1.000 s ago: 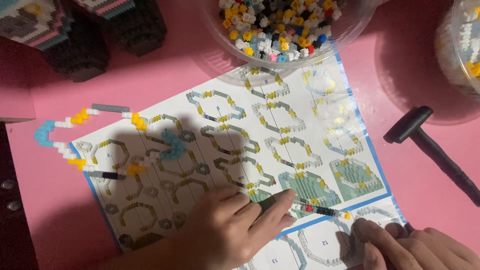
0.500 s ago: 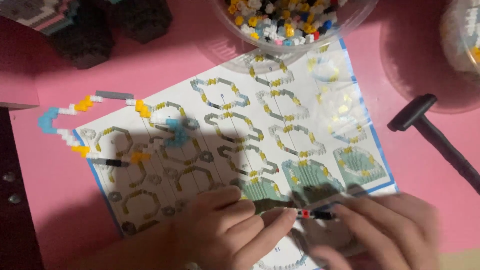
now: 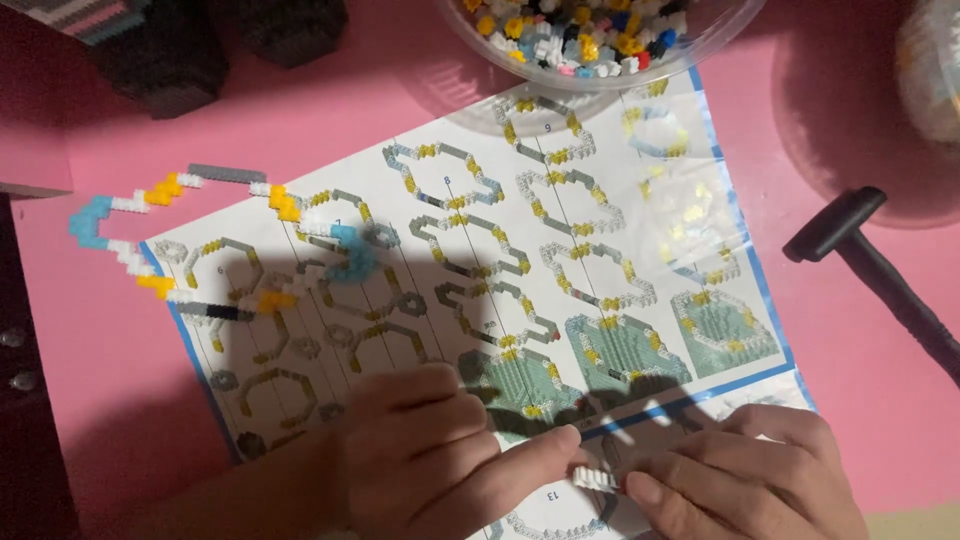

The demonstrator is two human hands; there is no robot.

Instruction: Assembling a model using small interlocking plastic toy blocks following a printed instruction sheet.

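Note:
My left hand [image 3: 440,460] and my right hand [image 3: 745,475] meet at the bottom of the view, over the lower edge of a printed instruction sheet [image 3: 480,280]. Between their fingertips they pinch a short strip of small white bricks [image 3: 597,477]. Left of the hands, a partly built ring of tiny white, yellow, blue and grey bricks [image 3: 200,240] lies across the sheet's left edge and the pink table [image 3: 330,110].
A clear bowl [image 3: 590,35] full of mixed coloured tiny bricks stands at the top centre. A small black hammer [image 3: 880,270] lies at the right. Dark block-built models [image 3: 170,50] stand at the top left. Another clear container [image 3: 930,70] sits top right.
My right hand has slid left to meet the left hand. The strip, seen earlier with dark and red bricks, now shows only white ones between the fingertips. The view has shifted down slightly.

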